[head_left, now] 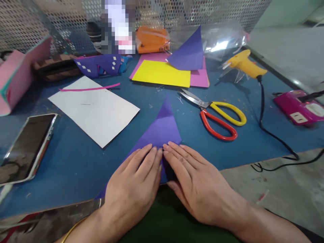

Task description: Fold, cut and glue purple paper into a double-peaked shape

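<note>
A purple paper (162, 126) folded into a triangle lies on the blue table (76, 162) near the front edge, its tip pointing away from me. My left hand (134, 185) lies flat on its lower left part, fingers together. My right hand (194, 182) presses flat on the lower right part. The fingertips of both hands meet at the middle fold. The bottom edge of the paper is hidden under my hands.
A white sheet (95, 109) and a phone (25, 146) lie to the left. Scissors (215, 113) with yellow and red handles lie to the right. A yellow glue gun (244, 64), yellow paper (162, 72), pink paper and another purple sheet (188, 52) sit further back. A pink power strip (298, 108) is far right.
</note>
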`<state>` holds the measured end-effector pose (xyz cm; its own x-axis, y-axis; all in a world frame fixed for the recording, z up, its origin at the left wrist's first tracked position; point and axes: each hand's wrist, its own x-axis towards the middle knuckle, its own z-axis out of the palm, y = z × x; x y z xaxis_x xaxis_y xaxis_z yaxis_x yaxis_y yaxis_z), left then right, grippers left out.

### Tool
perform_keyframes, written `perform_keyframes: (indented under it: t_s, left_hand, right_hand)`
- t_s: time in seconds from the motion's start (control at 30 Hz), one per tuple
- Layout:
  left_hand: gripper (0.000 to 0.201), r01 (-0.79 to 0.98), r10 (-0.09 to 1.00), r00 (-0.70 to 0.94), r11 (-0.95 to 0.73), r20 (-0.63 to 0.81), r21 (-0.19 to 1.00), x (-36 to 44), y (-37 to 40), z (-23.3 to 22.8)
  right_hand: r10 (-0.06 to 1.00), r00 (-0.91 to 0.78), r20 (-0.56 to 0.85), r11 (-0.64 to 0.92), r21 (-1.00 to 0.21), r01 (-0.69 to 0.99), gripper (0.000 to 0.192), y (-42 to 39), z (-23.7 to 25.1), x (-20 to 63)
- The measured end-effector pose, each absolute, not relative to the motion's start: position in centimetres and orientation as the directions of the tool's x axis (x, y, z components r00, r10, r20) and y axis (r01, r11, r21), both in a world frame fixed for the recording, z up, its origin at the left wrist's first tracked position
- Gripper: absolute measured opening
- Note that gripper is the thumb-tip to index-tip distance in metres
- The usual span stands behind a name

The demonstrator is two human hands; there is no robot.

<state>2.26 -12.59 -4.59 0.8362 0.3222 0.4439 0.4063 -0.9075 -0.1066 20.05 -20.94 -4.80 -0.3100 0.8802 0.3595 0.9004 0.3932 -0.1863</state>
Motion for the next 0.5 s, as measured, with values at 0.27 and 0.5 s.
perform_keyframes:
  t_s: [0.27,0.5]
  left_hand:
    - [0.026,0.427,0.349,0.812,-0.902,0.468,-0.068,2.4,-12.6,-5.03]
    - [0.027,0.439,0.378,0.788,-0.898,0.487,-0.013,2.43,-12.8,-4.83]
  right_hand:
    - [0.87,-0.236,0.434,0.329,-0.153,0.932,0.042,-21.85,-5.14,20.69]
    - [0.857,-0.239,0.457,0.329,-0.127,0.936,0.041,-21.45,-5.22,20.4]
